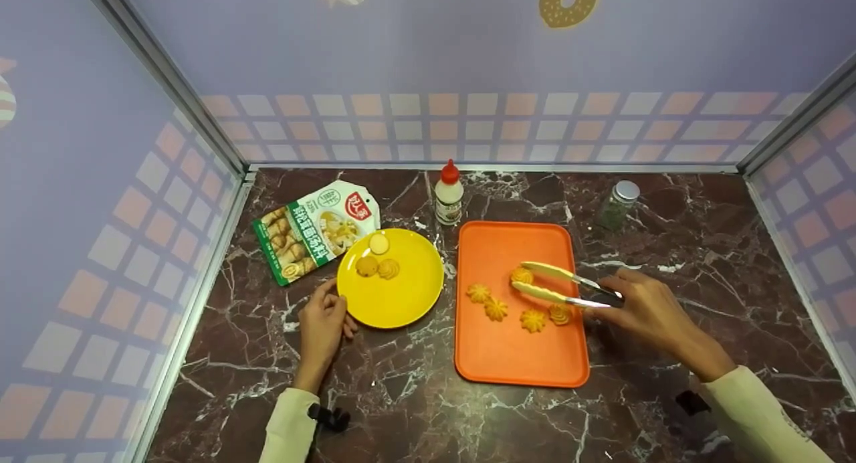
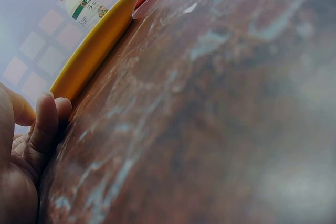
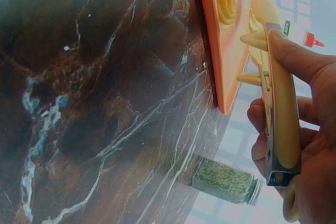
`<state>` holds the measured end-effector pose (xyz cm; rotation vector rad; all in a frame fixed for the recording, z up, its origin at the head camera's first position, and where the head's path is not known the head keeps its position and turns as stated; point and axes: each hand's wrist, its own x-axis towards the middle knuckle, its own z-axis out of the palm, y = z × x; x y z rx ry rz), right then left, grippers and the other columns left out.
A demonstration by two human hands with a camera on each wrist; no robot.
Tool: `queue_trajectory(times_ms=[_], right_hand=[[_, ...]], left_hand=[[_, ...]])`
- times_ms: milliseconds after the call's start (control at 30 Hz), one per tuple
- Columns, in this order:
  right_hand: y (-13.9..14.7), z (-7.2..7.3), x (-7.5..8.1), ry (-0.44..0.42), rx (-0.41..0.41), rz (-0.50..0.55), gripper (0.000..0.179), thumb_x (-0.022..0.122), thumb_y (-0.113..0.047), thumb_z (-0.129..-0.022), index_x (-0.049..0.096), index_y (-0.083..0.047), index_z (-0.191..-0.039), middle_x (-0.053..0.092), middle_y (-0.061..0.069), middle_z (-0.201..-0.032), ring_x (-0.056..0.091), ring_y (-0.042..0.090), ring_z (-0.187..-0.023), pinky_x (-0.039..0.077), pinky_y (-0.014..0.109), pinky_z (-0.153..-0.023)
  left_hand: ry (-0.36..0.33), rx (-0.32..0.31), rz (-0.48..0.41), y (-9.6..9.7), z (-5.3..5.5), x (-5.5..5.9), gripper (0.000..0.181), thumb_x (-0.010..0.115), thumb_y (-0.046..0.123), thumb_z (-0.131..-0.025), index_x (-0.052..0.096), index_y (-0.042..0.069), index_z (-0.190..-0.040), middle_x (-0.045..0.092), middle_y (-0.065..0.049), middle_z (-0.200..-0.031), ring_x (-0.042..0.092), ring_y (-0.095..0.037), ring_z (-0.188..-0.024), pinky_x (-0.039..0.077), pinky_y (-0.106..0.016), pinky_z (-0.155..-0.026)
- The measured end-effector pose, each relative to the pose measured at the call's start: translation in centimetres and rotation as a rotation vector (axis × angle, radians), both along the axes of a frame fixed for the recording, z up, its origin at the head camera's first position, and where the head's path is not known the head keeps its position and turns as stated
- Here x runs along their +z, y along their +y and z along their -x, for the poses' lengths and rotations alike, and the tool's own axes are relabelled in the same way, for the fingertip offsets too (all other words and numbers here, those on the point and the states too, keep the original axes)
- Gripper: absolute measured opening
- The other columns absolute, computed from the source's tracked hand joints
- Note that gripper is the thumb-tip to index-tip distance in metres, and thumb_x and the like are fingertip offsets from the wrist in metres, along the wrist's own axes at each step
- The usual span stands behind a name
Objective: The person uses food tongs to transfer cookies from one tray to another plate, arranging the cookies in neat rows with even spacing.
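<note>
My right hand [image 1: 645, 312] grips a pair of tongs [image 3: 283, 103] with metal arms and pale yellow tips. Over the orange tray [image 1: 521, 362], the tong tips lie on either side of a swirled golden cookie [image 1: 521, 275]. Several more piped cookies [image 1: 533, 320] lie on the tray, some star-shaped. My left hand [image 1: 324, 319] is at the left edge of a yellow plate [image 1: 394, 309], its relaxed fingertips against the rim in the left wrist view. Three cookies sit on the plate: a pale round one [image 1: 379, 243], a browner round one [image 1: 366, 266] and a swirled one [image 1: 388, 269].
A green and white food packet [image 1: 314, 229] lies behind the plate at the left. Behind the tray's left corner stands a red-capped squeeze bottle [image 1: 449, 199]. A glass jar of green flakes [image 3: 223, 179] stands at the back right. Patterned walls enclose the marbled table [image 1: 414, 416].
</note>
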<state>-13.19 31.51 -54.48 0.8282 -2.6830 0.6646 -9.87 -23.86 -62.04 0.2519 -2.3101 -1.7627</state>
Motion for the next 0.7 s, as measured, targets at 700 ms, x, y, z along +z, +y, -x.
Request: queue_trajectory(times_ms=[700], right_hand=[[-0.96, 0.57, 0.35, -0.003, -0.001, 0.003, 0.04, 0.102, -0.021, -0.078, 0.083, 0.0, -0.106, 0.063, 0.004, -0.084, 0.05, 0.011, -0.066, 0.043, 0.031, -0.055]], left_hand=[[-0.009, -0.005, -0.007, -0.1, 0.04, -0.12, 0.042, 0.058, 0.004, -0.112, 0.058, -0.002, -0.154, 0.07, -0.02, -0.085, 0.065, -0.022, -0.049, 0.057, -0.03, -0.041]])
